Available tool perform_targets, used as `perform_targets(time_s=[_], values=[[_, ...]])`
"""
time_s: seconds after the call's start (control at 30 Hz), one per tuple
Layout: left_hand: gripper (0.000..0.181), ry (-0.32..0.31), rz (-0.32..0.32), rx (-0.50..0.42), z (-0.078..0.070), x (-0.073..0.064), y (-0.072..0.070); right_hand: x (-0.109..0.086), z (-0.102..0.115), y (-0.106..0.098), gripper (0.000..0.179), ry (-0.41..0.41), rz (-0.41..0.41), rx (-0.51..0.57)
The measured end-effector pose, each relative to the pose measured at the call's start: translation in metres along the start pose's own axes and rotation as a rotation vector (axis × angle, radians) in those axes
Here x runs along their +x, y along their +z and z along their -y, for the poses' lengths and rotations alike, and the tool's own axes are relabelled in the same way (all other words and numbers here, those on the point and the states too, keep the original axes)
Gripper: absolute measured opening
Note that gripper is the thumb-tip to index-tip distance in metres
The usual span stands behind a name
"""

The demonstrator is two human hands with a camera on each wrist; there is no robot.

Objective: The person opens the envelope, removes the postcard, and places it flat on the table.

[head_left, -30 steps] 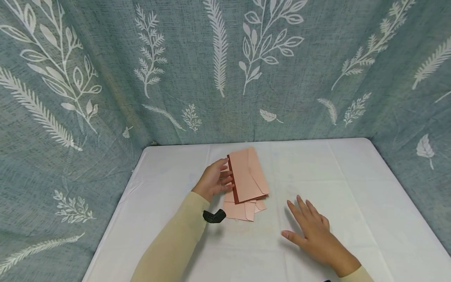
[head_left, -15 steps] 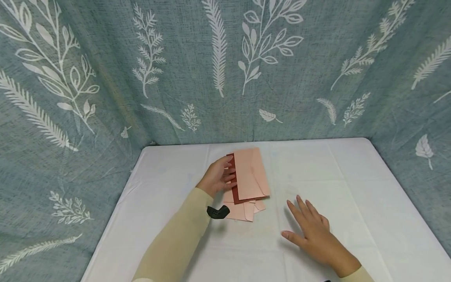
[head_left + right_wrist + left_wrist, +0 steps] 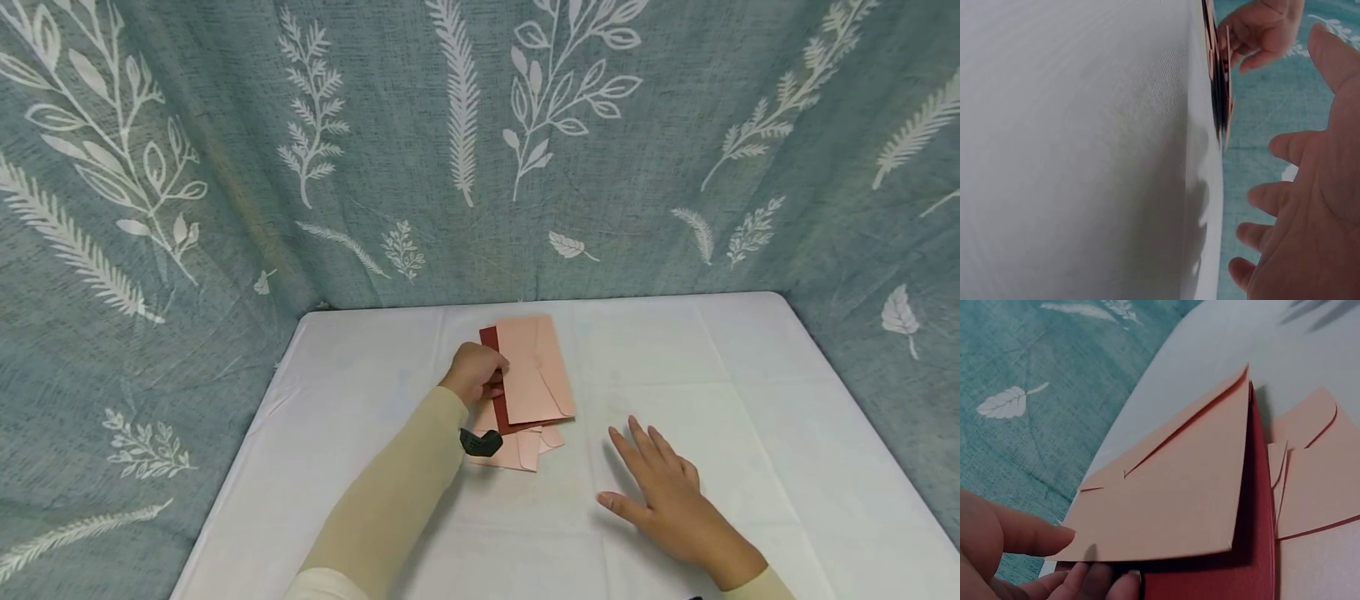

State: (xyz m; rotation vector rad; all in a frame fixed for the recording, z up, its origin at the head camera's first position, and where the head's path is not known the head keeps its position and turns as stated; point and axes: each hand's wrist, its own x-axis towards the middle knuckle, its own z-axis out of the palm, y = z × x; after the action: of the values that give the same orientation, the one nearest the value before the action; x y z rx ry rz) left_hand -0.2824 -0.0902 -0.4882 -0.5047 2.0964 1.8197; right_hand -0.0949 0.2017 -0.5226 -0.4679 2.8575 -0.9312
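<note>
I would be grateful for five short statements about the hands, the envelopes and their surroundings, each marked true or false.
1. The left hand pinches the top pink envelope at its edge. True.
2. The right hand is gripping an envelope. False: it holds nothing, its fingers spread.
3. A flat red item is partly beneath the top pink envelope. True.
4. The curtain behind the table is plain. False: it bears white leaf patterns.
5. Other pink envelopes lie on the table too. True.
</note>
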Motion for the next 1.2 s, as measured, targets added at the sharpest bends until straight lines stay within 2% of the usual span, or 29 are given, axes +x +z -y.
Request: perform_targets(time_s=[0.07,0.2,0.27,0.8,1.2], values=[[0.011,0.014,-0.004,-0.005,0.002,0.0,0.001,0.0,-0.001,0.0,0.089,0.0,0.0,0.0],[0.043,0.048,0.008,-0.036,0.005,-0.001,0.003,-0.002,-0.003,0.001,0.089,-0.003,-0.003,-0.001],[0.05,0.062,0.019,-0.053,0.007,-0.001,0.003,-0.002,-0.002,0.001,0.089,-0.006,-0.004,-0.002],[0.047,0.077,0.096,-0.137,0.013,0.0,-0.002,-0.003,0.0,0.001,0.087,-0.011,-0.001,0.002],[0.044,0.097,0.143,-0.14,0.017,-0.009,-0.012,-0.005,0.002,0.002,0.088,-0.01,-0.002,0.012]])
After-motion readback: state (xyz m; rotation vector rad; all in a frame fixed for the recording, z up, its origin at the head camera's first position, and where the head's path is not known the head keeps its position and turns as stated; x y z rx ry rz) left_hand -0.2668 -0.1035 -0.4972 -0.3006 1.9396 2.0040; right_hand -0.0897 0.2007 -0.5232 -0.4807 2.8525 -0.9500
